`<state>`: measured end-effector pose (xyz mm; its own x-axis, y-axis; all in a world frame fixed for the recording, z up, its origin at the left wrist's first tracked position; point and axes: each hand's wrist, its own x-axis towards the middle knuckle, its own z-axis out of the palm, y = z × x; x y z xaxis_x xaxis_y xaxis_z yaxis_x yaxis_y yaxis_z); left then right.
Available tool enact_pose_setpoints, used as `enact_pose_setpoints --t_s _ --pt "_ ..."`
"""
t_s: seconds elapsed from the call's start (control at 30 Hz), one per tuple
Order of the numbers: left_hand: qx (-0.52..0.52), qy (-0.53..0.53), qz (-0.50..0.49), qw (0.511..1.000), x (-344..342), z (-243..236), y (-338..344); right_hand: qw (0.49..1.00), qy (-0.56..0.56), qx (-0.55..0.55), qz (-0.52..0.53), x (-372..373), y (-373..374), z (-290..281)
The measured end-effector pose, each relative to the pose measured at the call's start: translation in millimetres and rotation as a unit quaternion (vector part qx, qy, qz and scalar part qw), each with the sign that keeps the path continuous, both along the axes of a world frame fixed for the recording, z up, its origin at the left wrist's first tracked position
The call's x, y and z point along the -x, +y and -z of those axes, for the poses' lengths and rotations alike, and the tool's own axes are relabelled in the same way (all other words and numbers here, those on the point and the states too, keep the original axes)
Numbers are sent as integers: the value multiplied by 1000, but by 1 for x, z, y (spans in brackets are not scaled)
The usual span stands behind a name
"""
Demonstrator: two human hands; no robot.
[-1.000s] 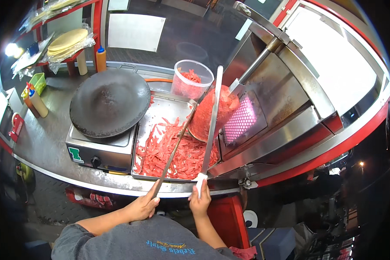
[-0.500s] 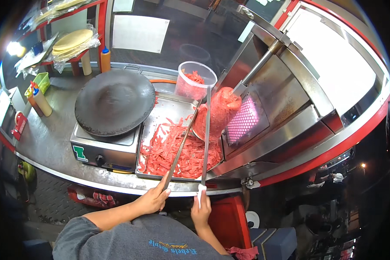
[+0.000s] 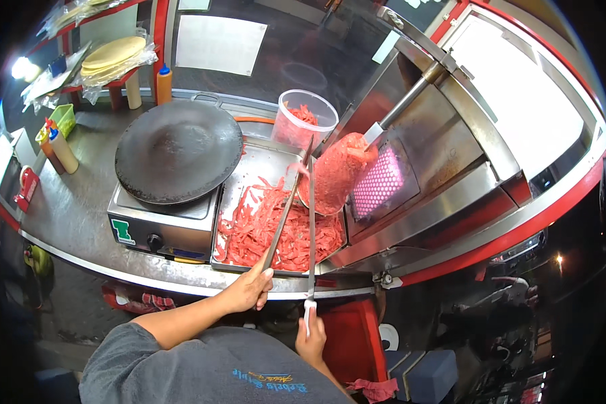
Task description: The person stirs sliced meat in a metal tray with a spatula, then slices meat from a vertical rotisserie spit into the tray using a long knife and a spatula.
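My left hand [image 3: 252, 291] grips a long metal tool [image 3: 281, 232], slanted up to a red meat cone [image 3: 338, 175] on a vertical spit. My right hand [image 3: 311, 333] holds the white handle of a long knife [image 3: 312, 236], its blade upright beside that tool, reaching the cone's left side. A loose strip of meat [image 3: 297, 168] shows near the upper ends of both tools. Below them, a steel tray [image 3: 252, 161] holds a heap of red meat strips [image 3: 262, 222]. Behind the cone is a pink perforated burner panel [image 3: 377, 182].
A black griddle [image 3: 175, 151] on a steel burner [image 3: 158, 239] occupies the left. Farther back are a clear bucket of meat [image 3: 296, 135], squeeze bottles [image 3: 62, 149] and a shelf of flatbreads [image 3: 113, 55]. A steel rotisserie housing [image 3: 444, 128] stands right; a red bin [image 3: 350, 343] is below.
My right hand and knife have moved down toward me, with the blade's tip shifting left. The left-hand tool has risen slightly, and a meat strip now shows near its upper end.
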<state>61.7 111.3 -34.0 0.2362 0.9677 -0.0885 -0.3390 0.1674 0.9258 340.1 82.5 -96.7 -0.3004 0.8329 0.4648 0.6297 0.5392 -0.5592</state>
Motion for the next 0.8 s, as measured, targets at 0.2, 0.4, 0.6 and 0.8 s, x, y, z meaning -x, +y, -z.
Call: enact_pose_setpoints --t_s 0.2,0.4,0.6,0.8 --pt "60 -229 14 971 2 -7 19 999 2 49 -24 34 39 -46" --pt "86 -358 52 928 12 13 21 863 313 389 -80 63 27 -56" --pt "53 -65 17 996 27 21 -39 983 145 77 -83 29 36 -10" --pt "44 142 25 989 30 6 -70 988 105 -116 -1 61 89 -38"
